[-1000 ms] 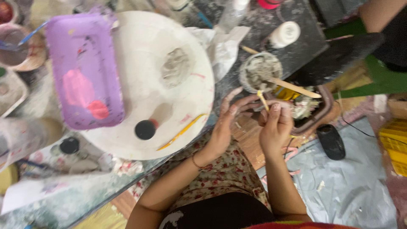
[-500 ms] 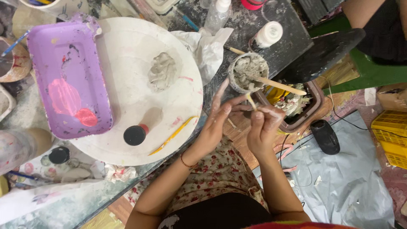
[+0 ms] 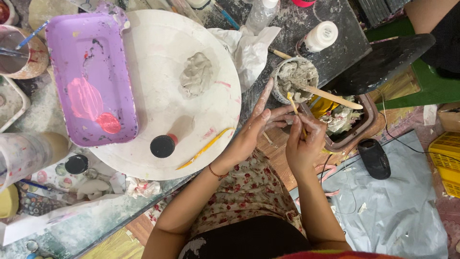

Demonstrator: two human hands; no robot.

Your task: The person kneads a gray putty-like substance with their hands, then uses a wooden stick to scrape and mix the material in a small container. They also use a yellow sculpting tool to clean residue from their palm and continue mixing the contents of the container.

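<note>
My right hand grips a thin yellow stick whose tip reaches toward a small bowl of grey clay paste. My left hand is beside it, clay-smeared fingers spread, fingertips touching the right hand and the stick. A flat wooden stick rests in the bowl. A grey lump of shaped clay sits on a round white board.
A purple tray with pink paint, a black-capped bottle and a yellow tool are on the board. White bottles, crumpled tissue, a brown container, a black speaker and another person's arm are nearby.
The view has shifted. My hands have stayed together by the bowl, and the yellow stick's tip now points up toward the bowl's rim.
</note>
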